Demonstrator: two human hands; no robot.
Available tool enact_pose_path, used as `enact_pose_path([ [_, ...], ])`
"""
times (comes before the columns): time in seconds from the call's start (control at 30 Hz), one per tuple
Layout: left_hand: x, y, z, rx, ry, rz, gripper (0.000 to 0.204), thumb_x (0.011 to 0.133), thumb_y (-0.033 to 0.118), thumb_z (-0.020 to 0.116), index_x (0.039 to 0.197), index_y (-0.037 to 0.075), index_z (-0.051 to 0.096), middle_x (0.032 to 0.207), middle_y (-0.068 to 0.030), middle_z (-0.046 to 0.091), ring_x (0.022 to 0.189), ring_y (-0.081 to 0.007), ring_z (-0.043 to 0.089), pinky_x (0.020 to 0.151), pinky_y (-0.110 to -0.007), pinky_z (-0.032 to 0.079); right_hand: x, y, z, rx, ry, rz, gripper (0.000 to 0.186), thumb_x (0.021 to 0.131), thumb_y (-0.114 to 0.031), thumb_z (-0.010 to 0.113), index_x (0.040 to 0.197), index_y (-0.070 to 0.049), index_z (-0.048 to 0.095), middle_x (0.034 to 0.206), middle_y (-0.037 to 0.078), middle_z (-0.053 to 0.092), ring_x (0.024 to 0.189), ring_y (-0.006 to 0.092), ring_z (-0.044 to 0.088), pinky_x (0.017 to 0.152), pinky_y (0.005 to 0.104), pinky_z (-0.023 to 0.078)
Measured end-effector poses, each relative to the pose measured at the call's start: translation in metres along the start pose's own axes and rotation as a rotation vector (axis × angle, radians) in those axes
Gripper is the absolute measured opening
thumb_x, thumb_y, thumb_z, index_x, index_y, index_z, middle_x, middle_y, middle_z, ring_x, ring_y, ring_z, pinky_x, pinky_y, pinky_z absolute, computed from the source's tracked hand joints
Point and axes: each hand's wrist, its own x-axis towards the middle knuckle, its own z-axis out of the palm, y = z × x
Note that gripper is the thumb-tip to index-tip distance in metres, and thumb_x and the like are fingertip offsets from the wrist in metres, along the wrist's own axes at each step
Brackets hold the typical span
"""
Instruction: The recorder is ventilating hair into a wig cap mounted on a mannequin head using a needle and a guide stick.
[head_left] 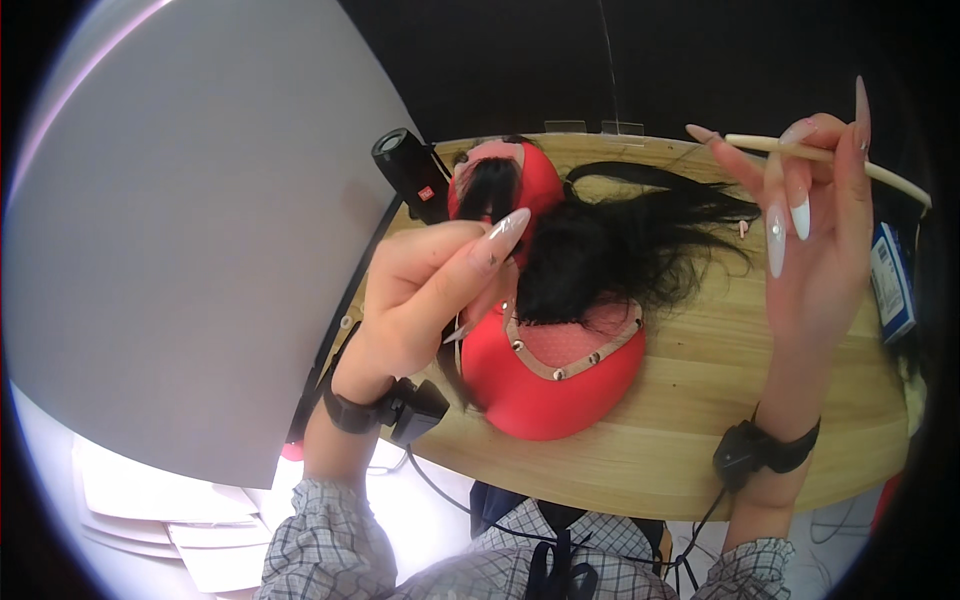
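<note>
My right hand, raised over the table's right side, pinches a slim cream-handled needle tool; its thin tip points left and is hard to make out. My left hand is closed in a pinch above the left edge of a red head-shaped block. What its fingertips hold, if anything, is hidden, though a dark strand hangs just below. Pink netting covers part of the block, edged by a beige band fixed with several metal pins. Long black hair spreads from the netting toward the back right.
Behind the left hand stand a second red block with netting and dark hair, and a black cylindrical speaker. A blue-and-white box lies at the wooden table's right edge. A grey panel borders the left.
</note>
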Motion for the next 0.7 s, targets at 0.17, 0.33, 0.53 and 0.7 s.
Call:
enact_pose_path([
  [0.17, 0.016, 0.016, 0.001, 0.076, 0.021, 0.122, 0.028, 0.097, 0.012, 0.046, 0.077, -0.004, 0.058, 0.055, 0.0019, 0.045, 0.052, -0.0051, 0.041, 0.051, -0.022, 0.035, -0.002, -0.005, -0.009, -0.158, -0.014, -0.057, 0.038, 0.102, -0.024, 0.03, 0.11, 0.005, 0.054, 0.067, 0.001, 0.044, 0.059, 0.009, 0.049, 0.097, 0.0492, 0.047],
  [0.33, 0.039, 0.015, -0.004, 0.257, 0.132, 0.209, 0.03, 0.097, 0.015, 0.047, 0.078, -0.004, 0.059, 0.053, 0.0024, 0.044, 0.05, -0.0048, 0.04, 0.061, -0.023, 0.043, -0.004, -0.006, -0.007, -0.315, -0.054, -0.062, 0.04, 0.099, -0.024, 0.038, 0.121, 0.007, 0.05, 0.09, 0.01, 0.058, 0.07, 0.0125, 0.058, 0.088, 0.0427, 0.052],
  [0.53, 0.042, -0.055, -0.052, 0.259, 0.199, -0.091, 0.039, 0.098, 0.025, 0.047, 0.066, 0.003, 0.052, 0.058, 0.0012, 0.047, 0.056, -0.0067, 0.044, 0.066, -0.024, 0.043, 0.008, 0.028, -0.022, -0.526, 0.181, 0.245, 0.028, 0.094, -0.023, 0.054, 0.102, 0.001, 0.065, 0.096, 0.014, 0.068, 0.068, 0.0151, 0.061, 0.064, 0.027, 0.05],
  [0.7, 0.022, -0.07, -0.071, 0.342, 0.317, -0.232, 0.04, 0.098, 0.029, 0.048, 0.065, 0.005, 0.051, 0.06, 0.0033, 0.047, 0.057, -0.0042, 0.042, 0.053, -0.021, 0.034, 0.004, 0.023, -0.026, -1.358, -0.209, 0.173, 0.027, 0.094, -0.02, 0.052, 0.103, 0.002, 0.064, 0.084, 0.01, 0.067, 0.077, 0.0161, 0.063, 0.077, 0.0286, 0.049],
])
